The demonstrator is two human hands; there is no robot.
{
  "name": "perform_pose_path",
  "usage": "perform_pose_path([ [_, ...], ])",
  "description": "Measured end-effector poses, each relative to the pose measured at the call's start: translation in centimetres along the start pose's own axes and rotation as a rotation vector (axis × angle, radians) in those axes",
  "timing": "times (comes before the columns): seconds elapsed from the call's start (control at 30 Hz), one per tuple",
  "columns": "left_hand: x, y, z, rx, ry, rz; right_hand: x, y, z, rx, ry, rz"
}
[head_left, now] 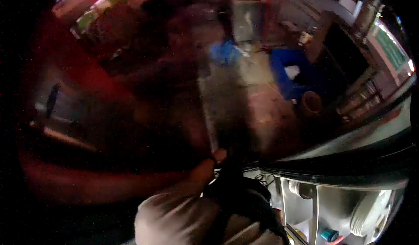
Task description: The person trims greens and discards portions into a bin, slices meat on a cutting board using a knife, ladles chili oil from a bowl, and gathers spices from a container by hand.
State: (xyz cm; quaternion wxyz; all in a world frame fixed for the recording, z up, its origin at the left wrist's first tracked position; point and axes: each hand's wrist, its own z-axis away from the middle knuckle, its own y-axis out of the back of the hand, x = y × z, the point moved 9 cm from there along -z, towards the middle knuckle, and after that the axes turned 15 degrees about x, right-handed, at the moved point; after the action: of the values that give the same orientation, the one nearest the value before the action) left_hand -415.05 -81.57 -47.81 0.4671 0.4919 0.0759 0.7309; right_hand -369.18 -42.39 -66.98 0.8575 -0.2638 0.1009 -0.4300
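Observation:
My left hand (219, 154) reaches forward at the lower middle, past a pale sleeve (174, 212) and a dark band at the wrist. The picture is dark and smeared there, so its fingers and anything in them cannot be made out. Dark clothing (238, 188) lies just beside the forearm. My right hand is not clearly seen; a small skin-coloured patch shows at the clothing's right edge, too little to identify.
At lower right, a lit metal shelf (301, 210) bears stacked white plates (364, 216) and a teal-topped container (329, 235). Beyond a dark edge, the ground (268, 105) holds a blue object (281, 81), a round bucket-like container (311, 102) and a bright blue bundle (224, 53).

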Motion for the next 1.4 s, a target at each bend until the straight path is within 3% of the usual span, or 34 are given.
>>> perform_pose_path([
  [0.03,-0.6,0.6,-1.0,-0.003,-0.014,-0.001,1.7,0.2,-1.6,-0.149,-0.184,-0.154],
  [0.17,-2.2,1.1,-1.3,-0.059,0.012,-0.001,-2.2,-5.3,-0.1,0.169,0.416,0.260],
  [0.23,-2.8,0.5,-1.0,-0.108,0.036,-0.009,-2.7,-10.0,4.0,0.469,0.412,0.288],
  [0.3,-2.8,0.2,0.0,-0.158,0.056,-0.014,-3.7,-11.6,4.0,0.638,0.465,0.549],
  [0.37,-3.5,-0.4,0.6,-0.210,0.067,-0.014,-3.7,-12.9,4.4,0.588,0.437,0.392],
  [0.43,-4.9,-1.2,1.5,-0.245,0.082,-0.009,-4.1,-15.4,5.8,0.746,0.495,0.646],
  [0.5,-6.3,-1.2,1.7,-0.250,0.096,-0.009,-4.7,-18.8,7.8,0.748,0.685,0.774],
  [0.57,-7.5,-0.5,1.8,-0.228,0.110,-0.009,-4.6,-18.7,7.4,0.811,0.580,0.772],
  [0.67,-8.8,1.9,1.0,-0.182,0.135,-0.003,-3.2,-17.8,4.3,0.652,0.604,0.681],
  [0.7,-8.8,3.2,0.9,-0.166,0.149,-0.002,-2.7,-18.8,4.1,0.667,0.518,0.684],
  [0.83,-10.2,6.1,1.2,-0.103,0.203,0.016,-3.5,-23.0,3.9,0.522,0.741,1.111],
  [0.87,-10.4,6.6,1.3,-0.094,0.209,0.020,-3.3,-21.5,3.7,0.644,0.524,0.771],
  [0.97,-10.4,6.7,1.8,-0.092,0.206,0.026,-4.7,-19.8,2.4,0.656,0.491,0.676],
  [1.03,-10.6,5.7,3.1,-0.098,0.181,0.029,-6.6,-20.9,3.4,0.617,0.658,0.788],
  [1.07,-10.1,4.7,3.5,-0.105,0.155,0.020,-7.1,-21.2,3.5,0.543,0.630,0.864],
  [1.13,-10.1,3.0,4.4,-0.099,0.129,0.009,-8.5,-24.4,5.7,0.424,1.285,1.815],
  [1.17,-9.1,2.7,4.3,-0.099,0.114,0.000,-8.2,-23.8,5.9,0.362,1.363,1.884],
  [1.23,-7.0,2.9,3.6,-0.114,0.103,-0.013,-7.9,-17.8,4.2,0.503,0.798,1.301],
  [1.27,-6.1,2.6,3.3,-0.123,0.095,-0.008,-7.0,-15.5,4.8,0.604,0.634,1.048],
  [1.4,-4.9,3.4,3.6,-0.140,0.098,-0.012,-4.2,-13.9,5.6,0.664,0.520,0.917],
])
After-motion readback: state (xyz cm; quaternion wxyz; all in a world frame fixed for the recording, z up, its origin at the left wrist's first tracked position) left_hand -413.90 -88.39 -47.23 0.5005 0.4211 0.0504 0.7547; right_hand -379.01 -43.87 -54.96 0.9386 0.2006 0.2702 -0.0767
